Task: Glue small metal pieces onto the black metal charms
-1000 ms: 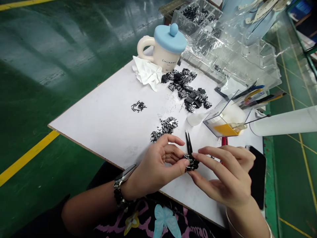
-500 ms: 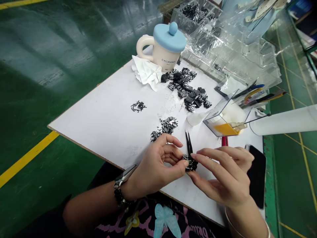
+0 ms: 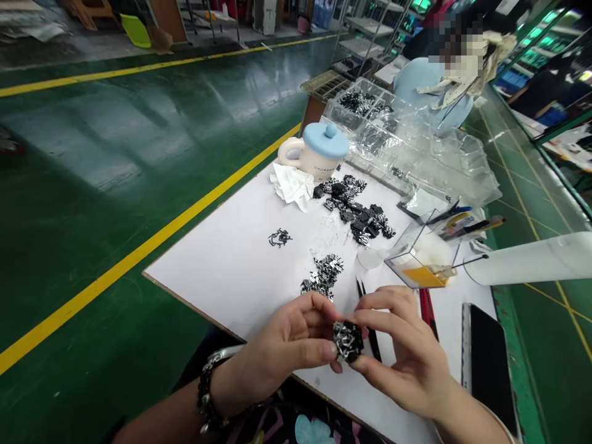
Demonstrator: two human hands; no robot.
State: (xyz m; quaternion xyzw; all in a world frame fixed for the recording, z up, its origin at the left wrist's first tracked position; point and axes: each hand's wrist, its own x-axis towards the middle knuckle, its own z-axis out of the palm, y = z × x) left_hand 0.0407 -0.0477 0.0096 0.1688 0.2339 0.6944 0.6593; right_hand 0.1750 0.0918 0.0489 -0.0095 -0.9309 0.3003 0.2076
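Observation:
My left hand [image 3: 289, 345] and my right hand [image 3: 400, 351] pinch a small cluster of black and silver metal parts [image 3: 348, 341] between their fingertips. Slim black tweezers [image 3: 369, 320] pass behind my right fingers, tips pointing away from me; I cannot tell if they are held or lying on the table. Just beyond my left fingers is a heap of silvery-black metal parts [image 3: 324, 277]. A larger spread of similar parts [image 3: 356, 209] lies further back, and a small tangle of thin black pieces [image 3: 280, 237] sits to its left.
The white work board [image 3: 208, 271] holds a lidded blue-and-cream mug [image 3: 319, 151], a tissue [image 3: 292, 185], a clear box with yellow contents [image 3: 423, 274], a red-handled tool [image 3: 428, 311] and a phone [image 3: 488, 364]. Clear plastic trays [image 3: 407, 142] stand behind; a person in light blue [image 3: 428, 86] is beyond them.
The view has swung up and back, showing more floor and the person behind. The tweezers now sit lower, behind my right fingers, and both hands still pinch the cluster.

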